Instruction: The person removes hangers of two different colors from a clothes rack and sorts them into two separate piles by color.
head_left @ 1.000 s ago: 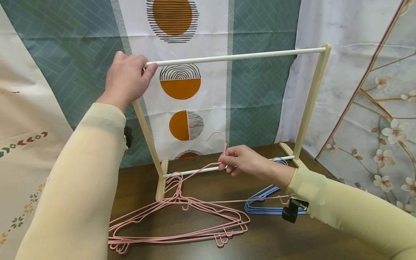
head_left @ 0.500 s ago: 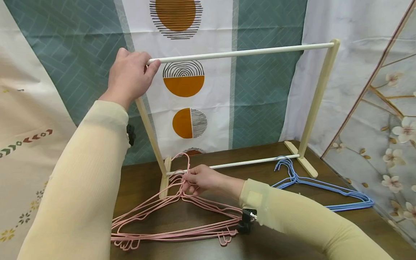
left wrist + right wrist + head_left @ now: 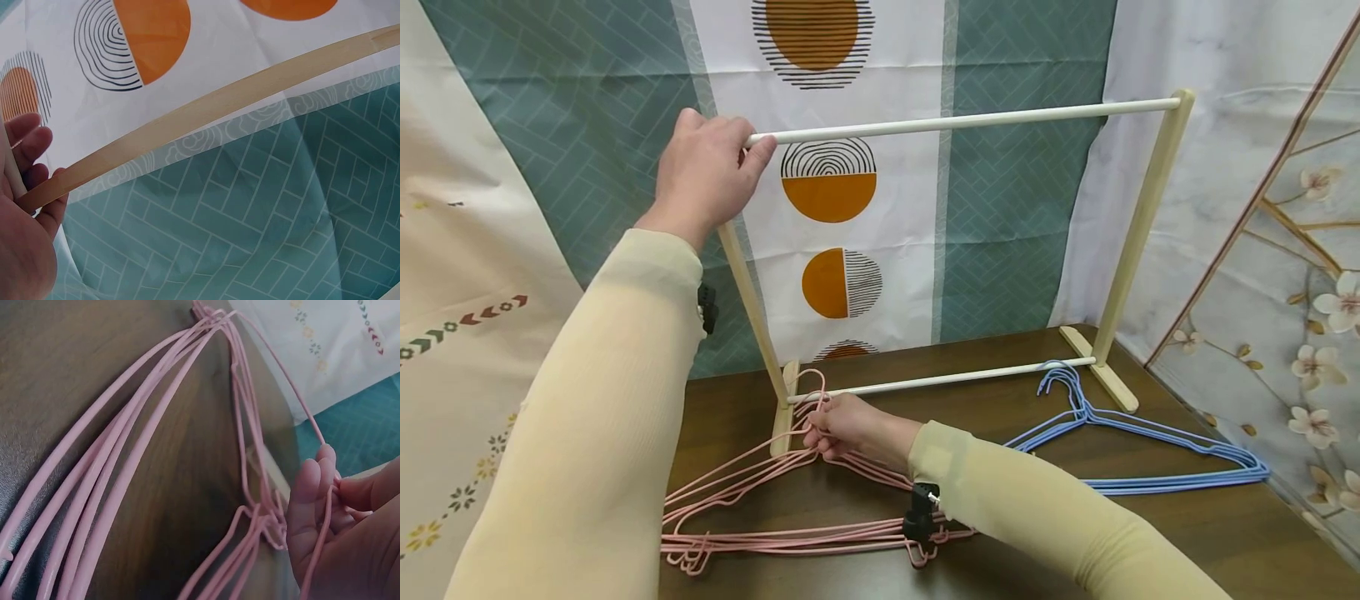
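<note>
My left hand (image 3: 711, 171) grips the top left corner of a rack, where its white top bar (image 3: 962, 122) meets the wooden post (image 3: 219, 100). In the left wrist view, the fingers wrap around this corner. Low at the left, my right hand (image 3: 850, 425) pinches a pink wire hanger (image 3: 324, 531) just below its hook. This hanger lies over a stack of pink hangers (image 3: 775, 546) on the table, their hooks leaning by the lower bar (image 3: 955, 382). The right hand partly hides those hooks.
Several blue hangers (image 3: 1180, 485) lie at the right, hooks against the lower bar. The rack's right post (image 3: 1142, 225) stands on a wooden foot (image 3: 1097, 367) on the brown table (image 3: 985, 567). Patterned cloth (image 3: 1022, 217) hangs behind; flowered cloth (image 3: 1285, 333) flanks the right.
My right hand has carried the pink hanger left and down onto the pink stack, uncovering the blue hangers. My left hand keeps its grip on the rack's corner.
</note>
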Available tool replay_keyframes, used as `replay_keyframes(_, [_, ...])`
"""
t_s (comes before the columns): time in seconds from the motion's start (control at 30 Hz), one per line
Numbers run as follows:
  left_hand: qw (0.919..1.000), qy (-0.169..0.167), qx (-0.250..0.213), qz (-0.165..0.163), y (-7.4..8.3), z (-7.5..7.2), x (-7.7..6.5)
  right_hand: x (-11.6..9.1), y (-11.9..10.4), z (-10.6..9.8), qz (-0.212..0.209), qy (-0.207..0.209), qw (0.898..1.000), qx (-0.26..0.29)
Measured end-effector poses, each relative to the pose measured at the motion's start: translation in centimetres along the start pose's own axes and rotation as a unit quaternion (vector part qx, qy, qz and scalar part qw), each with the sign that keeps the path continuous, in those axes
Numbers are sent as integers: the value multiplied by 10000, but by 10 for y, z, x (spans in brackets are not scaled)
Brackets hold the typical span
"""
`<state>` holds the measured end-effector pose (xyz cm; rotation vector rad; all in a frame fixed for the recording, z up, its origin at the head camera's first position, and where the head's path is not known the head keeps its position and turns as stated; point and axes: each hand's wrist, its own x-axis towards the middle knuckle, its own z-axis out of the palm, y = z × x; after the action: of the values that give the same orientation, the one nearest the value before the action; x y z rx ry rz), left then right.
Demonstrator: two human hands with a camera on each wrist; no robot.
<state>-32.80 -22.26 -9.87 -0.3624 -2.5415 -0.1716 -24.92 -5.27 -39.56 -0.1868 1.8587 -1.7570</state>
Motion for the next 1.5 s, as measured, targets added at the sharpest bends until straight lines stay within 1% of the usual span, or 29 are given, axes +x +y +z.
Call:
replay_keyframes(0.1, [10000,6,-1,-11,0,0,0,2,5,1,-9,113,9999,-52])
replay_keyframes(0.17, [10000,8,1,-11,0,0,-1,0,8,2,-120,180,9995,-248])
replay_keyframes(0.23, [10000,8,6,-17,0,0,-1,-4,9,2,-331,308,9967,-678])
replay_keyframes(0.27, [10000,8,9,-22,0,0,-1,-6,10,2,-449,393,9935,-971])
replay_keyframes(0.33, [10000,4,23,-21,0,0,-2,-7,11,1,-658,545,9819,-1690])
replay_keyframes(0.37, [10000,3,34,-20,0,0,-2,-6,13,0,-763,627,9727,-2102])
replay_keyframes(0.43, [10000,-4,40,-21,-1,0,-2,3,18,-5,-937,783,9470,-2972])
replay_keyframes(0.53, [10000,2,44,-13,-1,-1,-2,33,41,-19,-1236,963,8984,-4102])
replay_keyframes(0.57, [10000,11,48,-11,-1,-1,-2,46,51,-24,-1337,1050,8832,-4372])
replay_keyframes(0.6, [10000,16,43,-10,-1,-1,-3,57,61,-29,-1392,1123,8715,-4566])
replay_keyframes(0.67, [10000,21,45,-9,-1,-1,-3,75,78,-37,-1460,1268,8532,-4845])
replay_keyframes(0.73, [10000,11,42,-14,-1,-1,-4,84,88,-43,-1421,1350,8449,-4977])
replay_keyframes(0.8, [10000,-4,36,-24,-1,0,-4,83,90,-46,-1339,1311,8405,-5083])
replay_keyframes(0.9, [10000,-9,45,-43,-1,1,-5,73,88,-46,-1298,1079,8377,-5194])
replay_keyframes(0.93, [10000,-11,48,-49,-2,1,-5,69,87,-44,-1297,994,8340,-5270])
replay_keyframes(0.97, [10000,-13,55,-49,-2,1,-5,65,85,-43,-1293,909,8332,-5299])
replay_keyframes(1.03, [10000,-21,59,-40,-3,0,-4,52,76,-38,-1323,790,8274,-5400])
replay_keyframes(1.1, [10000,-49,46,-31,-3,0,-4,38,64,-31,-1249,749,8228,-5494])
replay_keyframes(1.13, [10000,-74,41,-24,-4,0,-3,40,65,-31,-1271,772,8184,-5551])
replay_keyframes(1.2, [9999,-118,19,-20,-6,0,-3,43,67,-31,-1288,744,8181,-5556])
replay_keyframes(1.27, [9998,-170,5,-31,-9,0,-4,52,71,-33,-1277,683,8181,-5565])
replay_keyframes(1.33, [9997,-223,-8,-41,-12,0,-5,51,67,-33,-1287,629,8166,-5592])
replay_keyframes(1.4, [9996,-280,-17,-57,-13,1,-6,30,46,-27,-1149,550,8189,-5597])
replay_keyframes(1.47, [9994,-333,-30,-65,-13,1,-7,9,27,-21,-1117,621,8111,-5707])
replay_keyframes(1.5, [9994,-338,-35,-68,-13,2,-8,-1,18,-18,-1060,667,8105,-5723])
